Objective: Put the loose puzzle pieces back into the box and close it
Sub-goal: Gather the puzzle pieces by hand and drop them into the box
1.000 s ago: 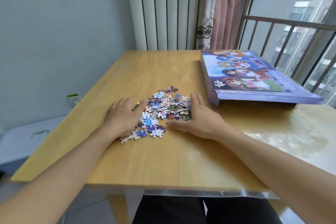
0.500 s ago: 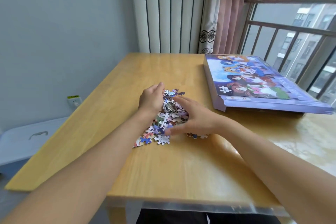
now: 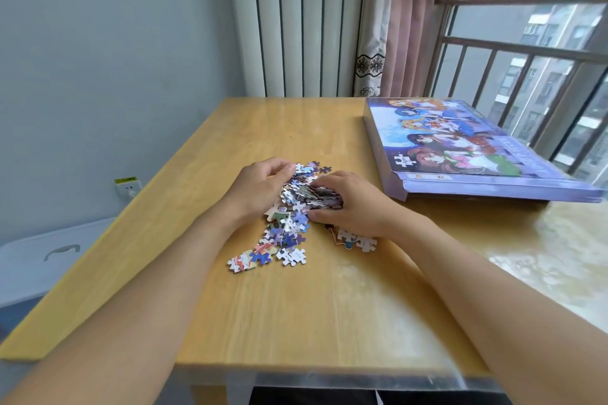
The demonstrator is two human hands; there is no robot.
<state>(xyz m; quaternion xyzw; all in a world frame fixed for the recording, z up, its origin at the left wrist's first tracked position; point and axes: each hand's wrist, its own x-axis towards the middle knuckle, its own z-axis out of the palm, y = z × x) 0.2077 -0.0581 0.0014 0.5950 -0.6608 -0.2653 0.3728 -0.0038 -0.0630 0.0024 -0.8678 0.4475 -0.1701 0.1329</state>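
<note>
You are looking down at a light wooden table (image 3: 296, 306) set in a corner, its right side glossy with daylight. To your left, a pale grey wall (image 3: 115, 43) carries a white socket (image 3: 129, 189), with a white plastic bin (image 3: 49, 260) below. Ahead stand white ribbed panels (image 3: 302, 20) and a pink curtain (image 3: 408, 43); on your right, a barred window (image 3: 539, 69) faces apartment blocks.

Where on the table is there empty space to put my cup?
Bare wood lies along the table's near edge, between the forearms, and at the far left corner beside the box. The middle is crowded: left hand and right hand cup the puzzle pieces.
</note>
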